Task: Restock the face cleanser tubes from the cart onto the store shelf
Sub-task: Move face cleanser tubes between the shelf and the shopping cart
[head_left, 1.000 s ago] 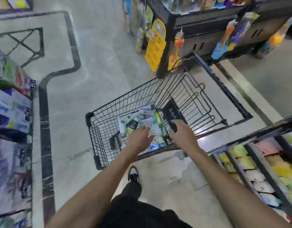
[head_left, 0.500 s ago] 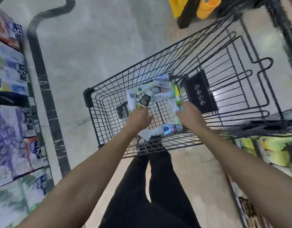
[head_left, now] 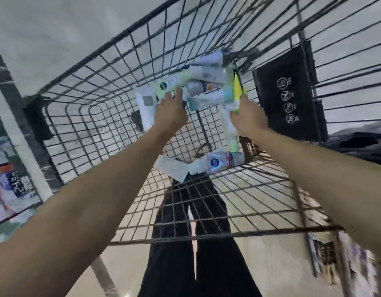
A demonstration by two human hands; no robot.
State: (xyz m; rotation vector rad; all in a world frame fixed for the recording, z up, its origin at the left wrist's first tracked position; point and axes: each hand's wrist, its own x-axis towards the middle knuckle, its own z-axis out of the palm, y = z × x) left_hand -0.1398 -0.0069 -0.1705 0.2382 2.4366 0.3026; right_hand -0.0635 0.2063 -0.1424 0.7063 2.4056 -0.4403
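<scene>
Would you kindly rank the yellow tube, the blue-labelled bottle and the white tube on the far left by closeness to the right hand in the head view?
1. Yellow tube: at the fingers of the right hand.
2. Blue-labelled bottle: nearer the camera, by the cart's near edge.
3. White tube: farthest, beyond the left hand.

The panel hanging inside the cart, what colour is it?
Black, with small white round symbols; the panel shows in the head view.
</scene>
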